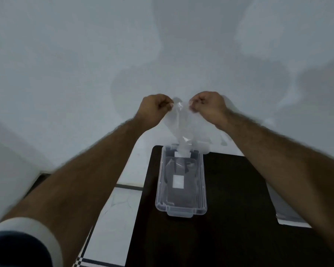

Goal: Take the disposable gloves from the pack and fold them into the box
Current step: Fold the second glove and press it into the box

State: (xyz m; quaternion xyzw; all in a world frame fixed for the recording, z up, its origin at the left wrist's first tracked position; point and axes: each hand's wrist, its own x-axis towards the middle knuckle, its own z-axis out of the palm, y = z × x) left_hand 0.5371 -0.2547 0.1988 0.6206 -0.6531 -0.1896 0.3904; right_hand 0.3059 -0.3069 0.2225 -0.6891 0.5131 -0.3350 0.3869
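Clear plastic glove point(183, 122) stretched between both hands, held up against pale wall point(85, 54). Left hand point(154, 110) pinching one top corner, right hand point(208, 106) pinching the other, fingers curled tight on the film. Lower end of glove hanging down to far rim of transparent box point(181, 185). Box open on dark table point(229, 218), white label visible inside. Flat pack point(285, 211) at table's right edge, partly hidden by right forearm.

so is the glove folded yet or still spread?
Spread, not folded. The glove hangs as a loose sheet between left hand and right hand, its lower end over the clear box.
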